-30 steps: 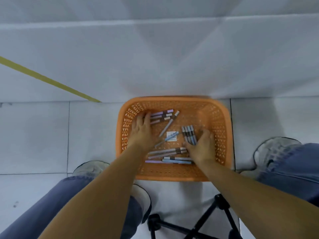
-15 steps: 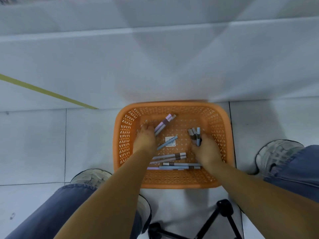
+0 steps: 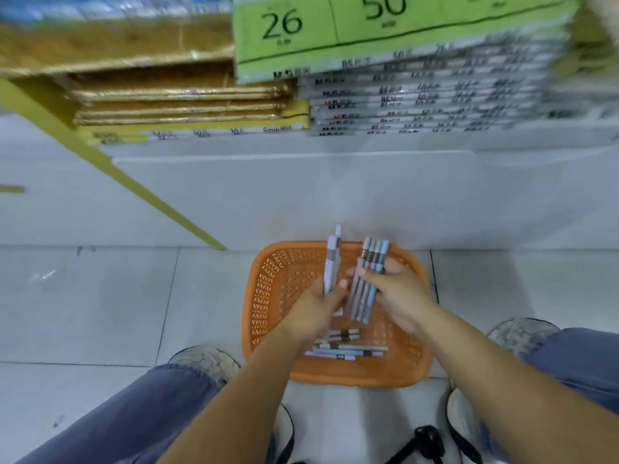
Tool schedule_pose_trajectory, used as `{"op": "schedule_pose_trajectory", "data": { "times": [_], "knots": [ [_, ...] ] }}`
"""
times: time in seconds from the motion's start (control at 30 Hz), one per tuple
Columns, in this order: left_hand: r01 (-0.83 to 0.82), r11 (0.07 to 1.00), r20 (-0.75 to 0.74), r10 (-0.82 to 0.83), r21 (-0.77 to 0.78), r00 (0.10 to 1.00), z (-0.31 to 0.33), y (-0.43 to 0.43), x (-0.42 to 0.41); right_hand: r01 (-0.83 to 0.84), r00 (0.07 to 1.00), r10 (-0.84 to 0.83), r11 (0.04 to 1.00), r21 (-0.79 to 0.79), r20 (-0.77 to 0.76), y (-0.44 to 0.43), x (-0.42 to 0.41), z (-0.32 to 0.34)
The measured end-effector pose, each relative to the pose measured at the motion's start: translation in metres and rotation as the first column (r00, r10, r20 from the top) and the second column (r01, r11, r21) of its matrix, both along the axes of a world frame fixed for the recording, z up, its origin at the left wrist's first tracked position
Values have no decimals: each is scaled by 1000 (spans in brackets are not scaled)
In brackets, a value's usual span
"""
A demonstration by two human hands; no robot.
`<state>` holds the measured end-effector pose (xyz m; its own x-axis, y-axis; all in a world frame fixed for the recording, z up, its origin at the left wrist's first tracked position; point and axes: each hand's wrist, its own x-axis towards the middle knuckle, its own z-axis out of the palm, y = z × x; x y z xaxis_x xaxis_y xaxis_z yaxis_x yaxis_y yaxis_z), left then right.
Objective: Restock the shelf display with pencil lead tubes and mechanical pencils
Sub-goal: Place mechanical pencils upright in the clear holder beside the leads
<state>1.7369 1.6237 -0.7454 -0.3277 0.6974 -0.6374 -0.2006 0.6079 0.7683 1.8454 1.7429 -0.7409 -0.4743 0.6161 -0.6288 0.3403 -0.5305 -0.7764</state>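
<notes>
On pale tiles [image 3: 83,303] — basket [image 3: 264,296], pencils [image 3: 345,351] inside.

Stationery shop: shelf [image 3: 291,152] w/ stacked notebook packs [image 3: 418,98], price signs [image 3: 284,28].

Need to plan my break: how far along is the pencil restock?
Done: no pencils visibly shelved. In hand: the left hand grips a lilac bundle, the right hand a grey-blue bundle, both above the orange basket. Left: several loose pencils lie in the basket, and both bundles need shelving.
</notes>
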Motion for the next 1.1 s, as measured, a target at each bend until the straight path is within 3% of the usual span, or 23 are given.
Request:
{"op": "schedule_pose_trajectory", "data": {
  "times": [0.13, 0.23, 0.4, 0.47, 0.63, 0.73, 0.87, 1.0, 1.1],
  "knots": [
    [-74, 979, 57, 65, 188, 996, 68, 9, 6, 76, 981, -57, 992, 99, -184, -4, -6, 70],
    [-28, 954, -92, 57, 297, 994, 118, 9, 6, 52, 960, 20, 967, 248, -279, -9, -6, 125],
    [46, 904, -249, 68, 425, 966, 199, 9, 14, -17, 948, 179, 854, 520, -262, -1, 8, 212],
    [61, 876, -294, 94, 479, 951, 228, 9, 19, -62, 938, 235, 837, 543, -255, 4, 16, 244],
    [79, 802, -388, 198, 592, 900, 293, 20, 19, -6, 850, 244, 890, 456, -467, 20, 23, 319],
    [118, 766, -471, 259, 632, 843, 328, 31, 14, 40, 834, 262, 849, 527, -486, 30, 25, 355],
    [53, 684, -477, 449, 728, 756, 363, 50, 3, 264, 808, 222, 692, 671, -546, 51, 26, 407],
    [24, 570, -401, 546, 821, 736, 393, 68, -13, 483, 774, 272, 329, 811, -571, 80, 29, 466],
    [-7, 507, -331, 574, 862, 749, 406, 81, -23, 446, 832, 316, 106, 889, -455, 99, 17, 491]
  ]
}}
